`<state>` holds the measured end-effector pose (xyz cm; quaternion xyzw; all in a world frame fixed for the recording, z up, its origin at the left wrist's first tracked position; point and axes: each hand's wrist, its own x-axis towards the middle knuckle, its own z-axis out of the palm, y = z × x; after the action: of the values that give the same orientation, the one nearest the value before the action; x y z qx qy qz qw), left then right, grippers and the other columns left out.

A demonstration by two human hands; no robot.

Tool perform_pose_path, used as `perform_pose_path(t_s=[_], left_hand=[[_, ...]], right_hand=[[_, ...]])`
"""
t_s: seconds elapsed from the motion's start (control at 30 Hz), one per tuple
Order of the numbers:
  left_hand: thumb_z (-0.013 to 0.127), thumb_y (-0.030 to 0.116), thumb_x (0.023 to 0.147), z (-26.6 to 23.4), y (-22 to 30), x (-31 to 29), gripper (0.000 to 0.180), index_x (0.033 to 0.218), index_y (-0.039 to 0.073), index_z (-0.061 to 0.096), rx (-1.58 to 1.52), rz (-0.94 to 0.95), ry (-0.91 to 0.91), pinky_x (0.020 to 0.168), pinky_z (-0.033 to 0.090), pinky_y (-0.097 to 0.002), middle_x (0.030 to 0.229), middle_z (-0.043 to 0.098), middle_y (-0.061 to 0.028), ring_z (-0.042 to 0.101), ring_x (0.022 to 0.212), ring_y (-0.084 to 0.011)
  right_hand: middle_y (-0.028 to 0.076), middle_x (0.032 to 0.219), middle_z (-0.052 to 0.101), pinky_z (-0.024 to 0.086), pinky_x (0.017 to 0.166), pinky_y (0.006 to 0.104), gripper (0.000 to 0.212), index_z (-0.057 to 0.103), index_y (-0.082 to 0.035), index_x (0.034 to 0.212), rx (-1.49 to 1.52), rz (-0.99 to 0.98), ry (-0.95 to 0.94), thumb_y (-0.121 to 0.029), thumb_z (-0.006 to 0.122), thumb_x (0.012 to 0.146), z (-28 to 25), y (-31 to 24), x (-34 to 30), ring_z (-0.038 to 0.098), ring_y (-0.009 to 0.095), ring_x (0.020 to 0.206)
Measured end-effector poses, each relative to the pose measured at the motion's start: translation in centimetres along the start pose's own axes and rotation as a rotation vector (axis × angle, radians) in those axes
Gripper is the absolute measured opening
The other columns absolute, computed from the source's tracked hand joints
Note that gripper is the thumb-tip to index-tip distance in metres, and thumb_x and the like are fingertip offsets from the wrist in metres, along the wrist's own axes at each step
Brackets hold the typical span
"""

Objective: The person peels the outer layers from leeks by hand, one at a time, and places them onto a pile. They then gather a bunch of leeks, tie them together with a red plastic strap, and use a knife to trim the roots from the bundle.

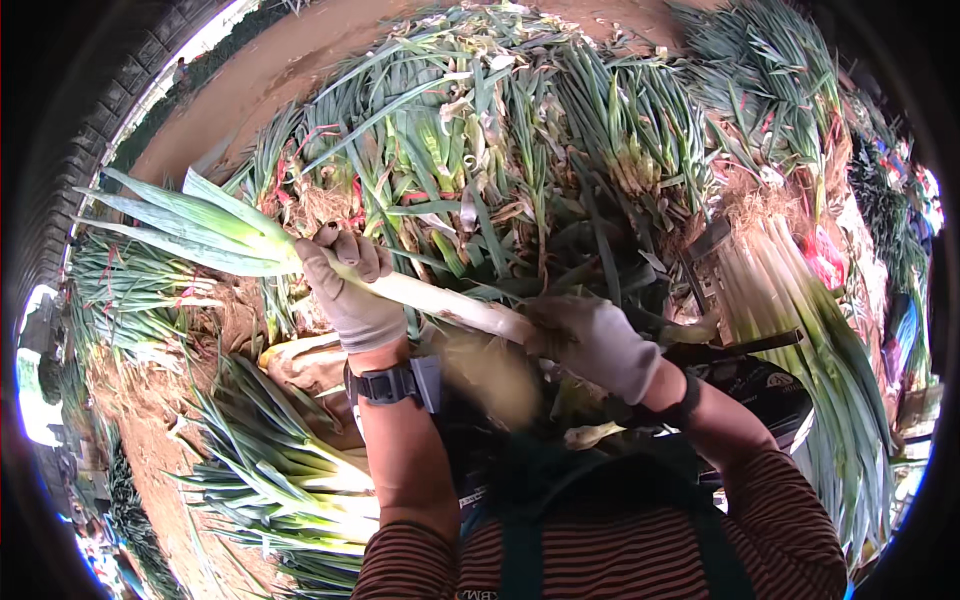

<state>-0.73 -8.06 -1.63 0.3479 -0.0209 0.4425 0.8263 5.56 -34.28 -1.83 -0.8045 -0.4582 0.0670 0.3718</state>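
A long leek stretches across in front of me, its green leaves fanned out to the upper left and its white shaft sloping down to the right. My left hand, in a pale glove, is wrapped round it where the leaves meet the shaft. At the root end, my gloved right hand closes on the lower shaft; its fingers are partly blurred and in shadow. A blurred pale-yellow shape shows below the shaft, and I cannot make out what it is.
Piled leeks spread over the ground ahead. A row of clean leeks lies at my right, roots pointing away. Another stack of leeks sits at my left. Bare brown soil shows at the far left. A dark blade-like bar juts out near my right hand.
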Motion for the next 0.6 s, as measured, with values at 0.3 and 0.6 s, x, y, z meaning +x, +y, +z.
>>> perform_pose_path(t_s=[0.3,0.6], left_hand=[[0.046,0.043,0.102,-0.9,1.2,0.3,0.039,0.101,0.008,0.063,-0.248,-0.039,-0.117,0.046,0.028,-0.0222,0.065,0.041,0.0046,0.032,0.048,-0.0058],[0.048,0.043,0.101,-3.8,3.1,1.2,0.036,0.095,0.01,0.061,-0.25,-0.013,-0.026,0.046,0.03,-0.0219,0.064,0.042,0.0051,0.035,0.049,-0.0056]], right_hand=[[0.013,0.077,0.064,0.052,0.065,0.0358,0.015,0.065,0.0,0.088,0.383,0.409,-0.119,-0.015,0.065,0.09,1.6,-1.7,0.4,0.066,0.025,0.07],[-0.004,0.07,0.046,0.039,0.056,0.0245,0.027,0.056,-0.01,0.101,1.941,0.546,0.022,-0.032,0.041,0.105,0.8,2.6,-3.2,0.045,0.009,0.061]])
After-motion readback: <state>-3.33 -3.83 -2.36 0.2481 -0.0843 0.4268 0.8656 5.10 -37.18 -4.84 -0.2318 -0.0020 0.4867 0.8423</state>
